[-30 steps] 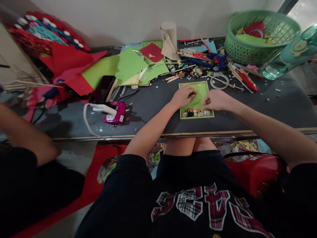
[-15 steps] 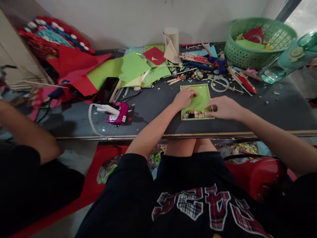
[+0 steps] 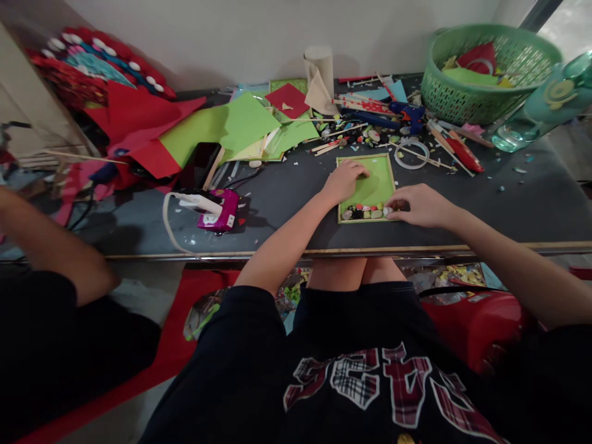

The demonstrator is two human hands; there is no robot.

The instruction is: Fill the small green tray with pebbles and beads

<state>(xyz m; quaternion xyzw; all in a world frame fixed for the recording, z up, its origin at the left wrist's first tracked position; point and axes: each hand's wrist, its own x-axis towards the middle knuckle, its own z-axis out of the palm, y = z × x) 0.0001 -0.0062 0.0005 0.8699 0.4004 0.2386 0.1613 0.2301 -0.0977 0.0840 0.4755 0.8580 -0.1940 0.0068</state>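
Note:
A shallow square green frame (image 3: 375, 185) with a raised pale rim lies flat near the table's front edge. Along its lower side runs a row of small pebbles (image 3: 367, 214) in black, red, yellow and pale tones. My left hand (image 3: 343, 180) rests over the left rim, its bent fingers reaching onto the green panel and holding the frame. At the lower right corner, the fingers of my right hand (image 3: 419, 205) are pinched around a small pebble (image 3: 388, 211), whitish, at the end of the row. Something dark brown shows between those fingers; I cannot tell what it is.
Behind the frame lie scattered pebbles, sticks, a tape ring (image 3: 411, 154), a blue glue gun (image 3: 409, 116) and a red-handled cutter (image 3: 465, 154). A green basket (image 3: 490, 102) and bottle (image 3: 531, 117) stand right. Left are a purple power adapter (image 3: 222, 211), phone (image 3: 201, 165) and another person's arm (image 3: 55, 246).
My right hand has shifted slightly at the lower right corner, and a whitish pebble now shows at its fingertips. My left hand stays on the frame. The view has tilted slightly.

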